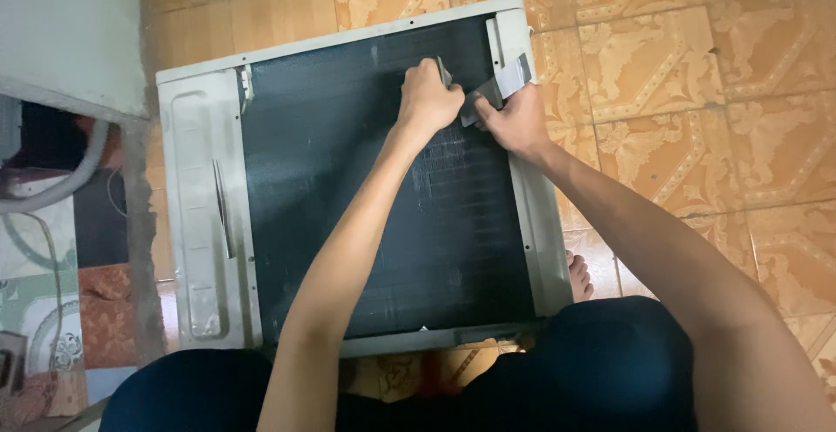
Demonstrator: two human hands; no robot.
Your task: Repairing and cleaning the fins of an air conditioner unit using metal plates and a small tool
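Two hands, left hand [428, 97], right hand [514, 118], gripping tool [488, 92] between them

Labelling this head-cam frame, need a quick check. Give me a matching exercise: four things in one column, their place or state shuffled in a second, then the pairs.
Things:
1. left hand
2. right hand
3. air conditioner unit
4. bare foot

Place or state:
A. lies flat on the patterned tile floor, dark fin coil facing up
B. shows on the tiles beside the unit's right edge
C. fist closed on a thin tool, pressed to the fins
D. at the unit's right frame, fingers on a grey strip

Pairs: 1-C, 2-D, 3-A, 4-B
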